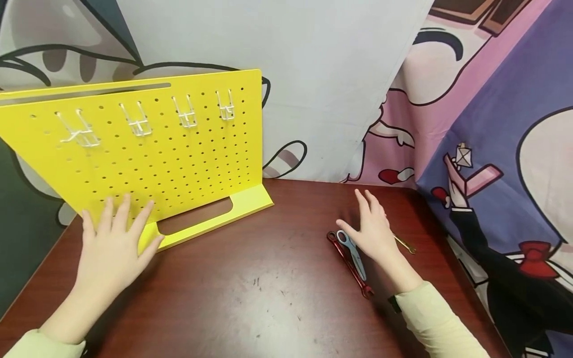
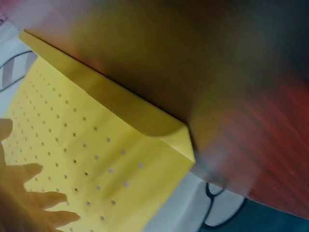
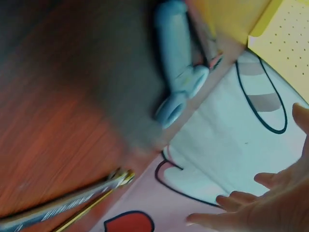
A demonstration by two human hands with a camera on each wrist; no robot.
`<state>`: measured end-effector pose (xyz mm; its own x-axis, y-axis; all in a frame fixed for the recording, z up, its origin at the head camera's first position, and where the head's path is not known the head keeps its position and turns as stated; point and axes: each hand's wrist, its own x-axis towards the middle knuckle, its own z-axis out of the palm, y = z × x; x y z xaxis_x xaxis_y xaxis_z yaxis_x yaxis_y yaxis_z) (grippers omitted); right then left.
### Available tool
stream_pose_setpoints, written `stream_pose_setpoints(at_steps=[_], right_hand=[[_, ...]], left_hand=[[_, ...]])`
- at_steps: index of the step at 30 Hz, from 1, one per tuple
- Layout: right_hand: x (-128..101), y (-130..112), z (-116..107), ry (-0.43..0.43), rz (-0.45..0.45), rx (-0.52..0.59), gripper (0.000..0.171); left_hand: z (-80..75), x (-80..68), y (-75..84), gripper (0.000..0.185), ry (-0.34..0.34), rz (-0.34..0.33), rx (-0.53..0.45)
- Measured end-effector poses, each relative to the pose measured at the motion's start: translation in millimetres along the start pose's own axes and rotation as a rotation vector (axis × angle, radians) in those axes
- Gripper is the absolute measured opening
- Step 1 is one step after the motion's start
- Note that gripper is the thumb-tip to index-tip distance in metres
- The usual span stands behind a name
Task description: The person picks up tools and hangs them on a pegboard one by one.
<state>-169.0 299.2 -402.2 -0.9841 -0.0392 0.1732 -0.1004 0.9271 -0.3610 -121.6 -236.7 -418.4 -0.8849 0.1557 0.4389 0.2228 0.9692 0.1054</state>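
My left hand (image 1: 112, 248) is spread in front of the yellow pegboard (image 1: 188, 164), fingers overlapping its lower left part in the head view. My right hand (image 1: 373, 231) is held over the right side of the table with fingers extended and nothing in them. Beside it lie blue-grey scissors (image 1: 355, 258), their loops toward the wall. A red wrench (image 1: 349, 266) lies along the scissors' left side. To the right of the hand, a gold-coloured wrench (image 1: 405, 243) shows in part, the rest hidden behind the hand. The right wrist view shows a striped bar (image 3: 67, 203) next to the gold piece.
Several white wire hooks (image 1: 138, 122) hang in a row along the pegboard's upper part. The board's base (image 1: 250, 196) stands on the dark red-brown table (image 1: 250, 293). Printed cloth (image 1: 331, 89) hangs behind and to the right of the table.
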Motion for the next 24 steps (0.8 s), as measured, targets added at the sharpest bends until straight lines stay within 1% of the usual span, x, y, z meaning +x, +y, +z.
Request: stream_pose_setpoints(at_steps=[3, 5, 8, 11, 13, 15, 16, 19, 21, 24], right_hand=[[6, -8, 2, 0.045, -0.049, 0.051, 0.088], [11, -15, 5, 0.078, -0.079, 0.085, 0.084], [19, -25, 10, 0.130, -0.119, 0.138, 0.079], [29, -35, 18, 0.168, -0.146, 0.206, 0.073], [37, -43, 23, 0.184, -0.150, 0.263, 0.069], [44, -49, 29, 0.198, -0.152, 0.317, 0.066], [48, -52, 31, 0.207, -0.151, 0.339, 0.064], [60, -62, 40, 0.232, -0.162, 0.404, 0.061], [67, -70, 46, 0.251, -0.174, 0.449, 0.058], [79, -84, 55, 0.262, -0.188, 0.516, 0.054]], left_hand=[[-5.1, -1.7, -5.9, 0.084, 0.130, 0.014, -0.026], [-9.3, -2.4, -10.4, 0.088, 0.210, 0.010, -0.045], [-17.3, -2.7, -19.8, 0.084, 0.294, -0.007, -0.075], [-23.7, -3.3, -33.3, 0.076, 0.399, -0.020, -0.109], [-24.9, -4.2, -42.8, 0.072, 0.466, -0.043, -0.149], [-24.4, -5.1, -51.4, 0.066, 0.516, -0.092, -0.231], [-23.4, -6.0, -55.3, 0.062, 0.529, -0.129, -0.282], [-22.3, -9.6, -67.4, 0.053, 0.536, -0.286, -0.386], [-21.7, -11.2, -75.4, 0.048, 0.526, -0.390, -0.404], [-18.4, -11.8, -83.5, 0.048, 0.501, -0.534, -0.396]])
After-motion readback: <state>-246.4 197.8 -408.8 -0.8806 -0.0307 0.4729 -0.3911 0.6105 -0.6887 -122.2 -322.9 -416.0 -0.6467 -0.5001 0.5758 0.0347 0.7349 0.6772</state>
